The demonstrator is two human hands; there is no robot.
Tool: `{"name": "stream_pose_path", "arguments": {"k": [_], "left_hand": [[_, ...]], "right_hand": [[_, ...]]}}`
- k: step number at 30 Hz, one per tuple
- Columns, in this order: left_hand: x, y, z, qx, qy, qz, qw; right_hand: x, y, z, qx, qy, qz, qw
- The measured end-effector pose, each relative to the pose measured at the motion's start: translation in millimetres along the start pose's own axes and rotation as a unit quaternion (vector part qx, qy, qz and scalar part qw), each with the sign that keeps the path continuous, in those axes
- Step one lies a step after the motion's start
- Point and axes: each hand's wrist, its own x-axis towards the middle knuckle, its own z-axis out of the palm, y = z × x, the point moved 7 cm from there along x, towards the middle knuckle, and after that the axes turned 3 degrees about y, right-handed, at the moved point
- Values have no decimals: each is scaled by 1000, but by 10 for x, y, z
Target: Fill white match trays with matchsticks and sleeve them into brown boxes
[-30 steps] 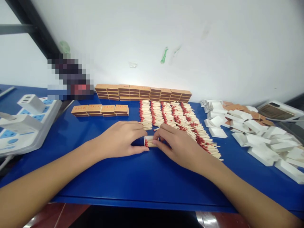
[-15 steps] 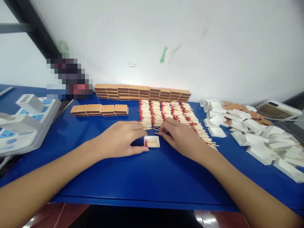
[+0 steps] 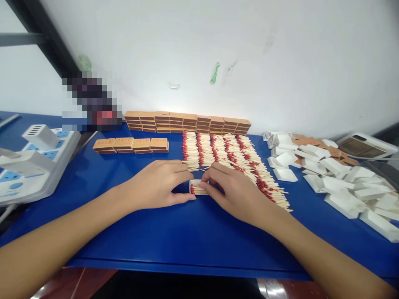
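A small white matchbox tray point(image 3: 195, 182) holding several red-tipped matches lies on the blue table. My left hand point(image 3: 162, 182) steadies its left end, thumb at the near corner and fingers at the far one. Thumb and fingertips of my right hand point(image 3: 229, 187) are pinched over the tray's right part, low against the matches inside. The pinch seems to be on a match, mostly hidden by the fingers. Just beyond both hands, long rows of loose matches point(image 3: 205, 149) with red heads spread toward the right.
Filled-looking matchboxes point(image 3: 131, 144) stand in a short row at left. A longer stack of matchboxes point(image 3: 187, 121) lines the wall. White empty trays point(image 3: 343, 182) and brown sleeves point(image 3: 314, 143) are heaped at right beside a phone point(image 3: 368, 145). A power strip point(image 3: 52, 166) sits at far left.
My right hand has moved from just beyond the tray's right corner, where it pinched a match, left and nearer, over the tray. My left hand keeps its place at the tray.
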Motion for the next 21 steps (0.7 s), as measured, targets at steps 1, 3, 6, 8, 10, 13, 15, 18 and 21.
{"name": "stream_pose_path", "arguments": {"k": [1,3,6,8,10,13,15,18,21], "left_hand": [[2,1,-5,0,2,1,1000],[7,5,-9,0,4,3,1000],[6,13,-9,3,3,6,1000],[1,21,-8,3,2,8,1000],[-1,26,-8,1,2,10,1000],[2,17,-6,0,3,9,1000],[5,-2,-1,2,3,5,1000],[4,-28,10,5,1,-2,1000],[-2,-35,18,4,-3,-4,1000]], "right_hand": [[2,38,-19,-7,15,3,1000],[9,141,-65,-30,44,17,998],[31,284,-59,-67,43,40,996],[51,334,-2,-81,17,47,995],[67,365,54,-88,-6,56,994],[77,391,91,-100,-26,69,992],[71,383,63,-104,-25,70,992],[46,314,-55,-69,7,65,995],[10,166,-118,-8,7,38,999]]}}
